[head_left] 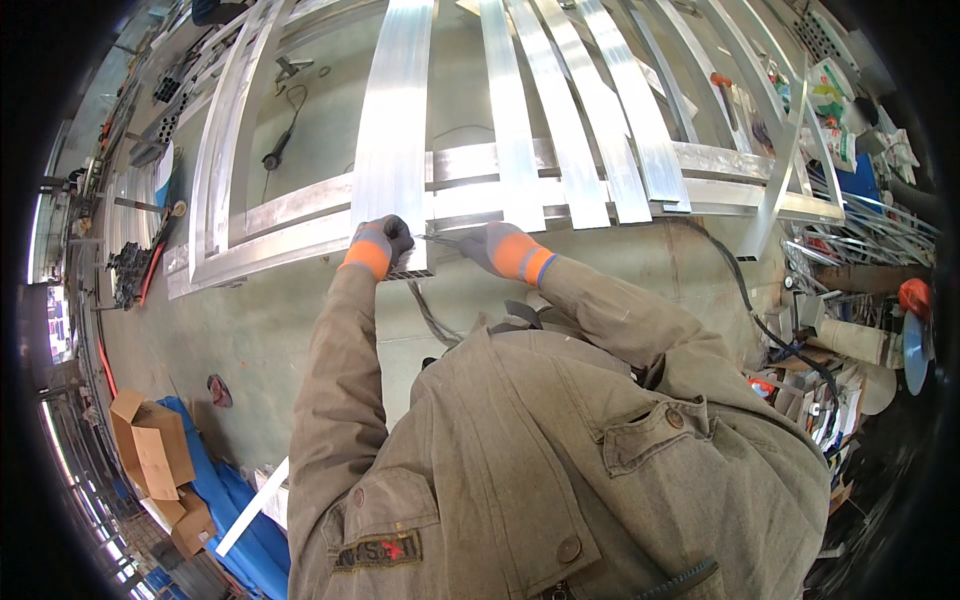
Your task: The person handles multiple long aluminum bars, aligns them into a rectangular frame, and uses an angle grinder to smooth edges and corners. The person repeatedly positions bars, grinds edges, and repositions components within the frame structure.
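Centre of frame: aluminium frame lying flat on the floor.
Left hand: gloved, clamped on the end of a wide slat.
Right hand: gloved, closed on a thin tool, just beside the slat.
Lower left: cardboard boxes.

right hand: thin tool indistinct | slats: tops cut off
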Tool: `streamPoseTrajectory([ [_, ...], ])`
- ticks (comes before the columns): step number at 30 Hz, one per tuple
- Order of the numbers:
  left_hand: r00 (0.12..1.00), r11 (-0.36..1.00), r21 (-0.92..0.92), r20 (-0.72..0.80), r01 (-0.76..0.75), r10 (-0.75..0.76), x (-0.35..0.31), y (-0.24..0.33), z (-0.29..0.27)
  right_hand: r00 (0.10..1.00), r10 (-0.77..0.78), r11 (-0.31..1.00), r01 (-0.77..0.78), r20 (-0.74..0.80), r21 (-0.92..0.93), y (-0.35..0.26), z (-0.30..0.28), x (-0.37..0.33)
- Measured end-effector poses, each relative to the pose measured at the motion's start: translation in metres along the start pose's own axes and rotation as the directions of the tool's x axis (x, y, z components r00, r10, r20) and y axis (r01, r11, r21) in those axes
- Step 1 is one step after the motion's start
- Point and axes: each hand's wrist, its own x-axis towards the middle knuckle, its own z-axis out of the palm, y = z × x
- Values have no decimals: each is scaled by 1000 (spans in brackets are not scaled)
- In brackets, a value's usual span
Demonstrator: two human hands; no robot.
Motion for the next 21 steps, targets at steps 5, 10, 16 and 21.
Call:
streamPoseTrajectory([
  [5, 994, 993, -37, -26, -109, 108, 5, -29, 11, 998, -40, 997, 36, -48, -65, 9, 5, 24],
  [10, 990, 989, -82, -69, -125, 119, 1, -34, 14, 994, -107, 993, 107, -17, -40, 4, 2, 14],
  [16, 996, 928, -366, -78, -74, 48, -19, -30, 4, 996, -83, 985, 77, 35, 153, -11, -4, -38],
  [21, 996, 877, -474, -74, -80, 51, -33, -28, -3, 997, -63, 988, 56, 41, 143, -10, -8, -40],
])
